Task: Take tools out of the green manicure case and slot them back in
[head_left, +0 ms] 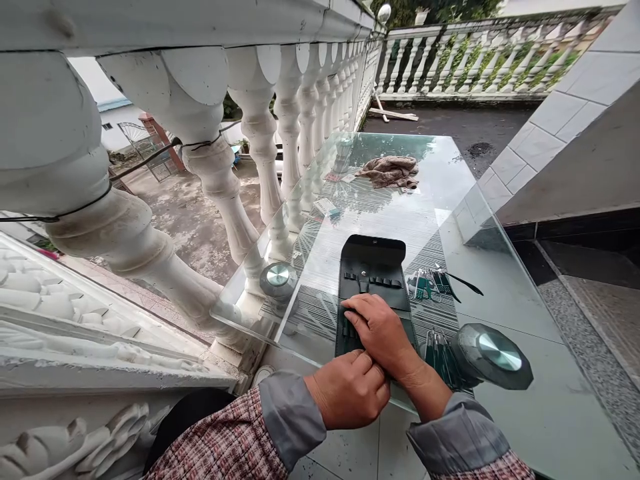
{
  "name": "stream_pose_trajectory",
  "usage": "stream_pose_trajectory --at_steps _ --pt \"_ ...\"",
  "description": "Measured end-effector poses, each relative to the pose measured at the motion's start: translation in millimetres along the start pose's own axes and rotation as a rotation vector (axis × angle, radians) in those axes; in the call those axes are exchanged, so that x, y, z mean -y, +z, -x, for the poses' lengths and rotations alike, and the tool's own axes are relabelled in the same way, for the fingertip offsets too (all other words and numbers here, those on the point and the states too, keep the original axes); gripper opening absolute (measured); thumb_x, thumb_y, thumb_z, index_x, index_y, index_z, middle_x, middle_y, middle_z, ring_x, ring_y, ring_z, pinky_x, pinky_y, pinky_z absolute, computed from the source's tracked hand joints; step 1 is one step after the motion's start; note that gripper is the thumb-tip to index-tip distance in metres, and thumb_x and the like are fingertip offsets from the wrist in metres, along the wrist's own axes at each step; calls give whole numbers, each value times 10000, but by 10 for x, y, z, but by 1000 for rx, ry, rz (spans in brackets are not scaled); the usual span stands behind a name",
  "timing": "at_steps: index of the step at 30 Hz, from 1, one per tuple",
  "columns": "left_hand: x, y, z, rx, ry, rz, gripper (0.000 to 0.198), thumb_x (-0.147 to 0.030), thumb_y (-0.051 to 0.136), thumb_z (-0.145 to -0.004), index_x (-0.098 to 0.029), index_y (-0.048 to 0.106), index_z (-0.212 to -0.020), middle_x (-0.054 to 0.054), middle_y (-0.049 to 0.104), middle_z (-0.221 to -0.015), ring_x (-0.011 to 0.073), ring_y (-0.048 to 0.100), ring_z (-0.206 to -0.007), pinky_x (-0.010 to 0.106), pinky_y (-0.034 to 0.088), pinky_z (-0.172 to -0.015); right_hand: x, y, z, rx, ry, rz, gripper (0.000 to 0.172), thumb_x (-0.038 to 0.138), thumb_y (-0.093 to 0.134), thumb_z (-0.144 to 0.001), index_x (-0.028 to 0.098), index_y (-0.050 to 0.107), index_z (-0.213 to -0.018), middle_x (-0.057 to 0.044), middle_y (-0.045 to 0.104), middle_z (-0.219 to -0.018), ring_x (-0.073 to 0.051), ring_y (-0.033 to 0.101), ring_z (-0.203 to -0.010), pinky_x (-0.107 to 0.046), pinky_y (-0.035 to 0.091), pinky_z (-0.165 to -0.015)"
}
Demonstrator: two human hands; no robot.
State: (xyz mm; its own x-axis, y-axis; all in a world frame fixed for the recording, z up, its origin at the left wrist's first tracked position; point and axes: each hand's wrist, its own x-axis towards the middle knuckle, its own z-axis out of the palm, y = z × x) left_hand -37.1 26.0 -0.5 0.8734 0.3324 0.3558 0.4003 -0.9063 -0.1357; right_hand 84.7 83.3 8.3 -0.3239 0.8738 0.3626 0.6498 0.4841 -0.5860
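1. Your right hand [383, 333] lies flat, palm down, on the lower part of the black tool case [371, 287], fingers stretched toward nine o'clock and pressing on the tools in its slots; it grasps nothing that shows.
2. Your left hand [350, 390] sits at six o'clock of the case, just under the right wrist, curled into a loose fist. Whether it pinches the case's near edge or a small tool cannot be told, because the fingers are folded under.
3. The case lies opened on the glass table [500, 293], its flap turned up at twelve o'clock and a row of small dark pieces visible in the elastic loops.
4. At three o'clock of the case lies a loose cluster of small metal tools [433, 283], some with green on them; more slim tools [440, 353] lie at four o'clock beside the round metal table cap [495, 357].
5. A crumpled brown cloth [393, 171] rests at twelve o'clock, well apart from the case. The white balustrade [240, 133] runs along the table's nine o'clock side.
6. Judging by the pose, you are seating or steadying tools in the case. The next move likely calls for holding the case still while one hand slides a single piece along its loop.
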Motion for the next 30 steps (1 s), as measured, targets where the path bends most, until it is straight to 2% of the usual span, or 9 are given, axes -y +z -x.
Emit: stream_pose_trajectory --at_steps 6,14,19,24,30 --pt "-7 26 4 20 -2 0 192 -125 395 -878 -123 563 -787 64 550 -737 160 517 -677 300 432 -626 1 11 -10 7 16 -24 181 227 474 -844 226 634 -930 -61 645 -925 -210 546 -879 -366 436 -778" --pt "-2 24 5 -15 -3 -4 193 -125 396 -875 -106 582 -825 76 565 -767 170 536 -692 304 436 -622 46 -14 -33 -13 151 -88 114 218 515 -792 207 582 -700 -34 604 -756 -176 529 -738 -324 426 -699" --pt "-2 22 -5 -2 11 -25 192 -126 389 -883 -93 578 -878 104 591 -829 175 560 -737 312 448 -648 41 -8 -49 -44 298 -194 144 248 513 -755 206 638 -813 -23 632 -779 -150 553 -662 -307 448 -658" --pt "2 17 -11 -15 12 -34 199 -132 390 -888 -86 583 -899 122 605 -880 190 576 -792 333 463 -693 -7 22 -67 -86 309 -162 163 269 511 -770 206 657 -809 -40 658 -818 -178 594 -754 -328 452 -715" --pt "21 -18 -30 -10 17 -7 214 -142 397 -888 -94 603 -855 106 618 -865 197 593 -786 333 480 -696 -52 55 -93 -156 353 -139 165 288 518 -774 204 659 -787 -40 669 -818 -184 594 -752 -337 445 -729"
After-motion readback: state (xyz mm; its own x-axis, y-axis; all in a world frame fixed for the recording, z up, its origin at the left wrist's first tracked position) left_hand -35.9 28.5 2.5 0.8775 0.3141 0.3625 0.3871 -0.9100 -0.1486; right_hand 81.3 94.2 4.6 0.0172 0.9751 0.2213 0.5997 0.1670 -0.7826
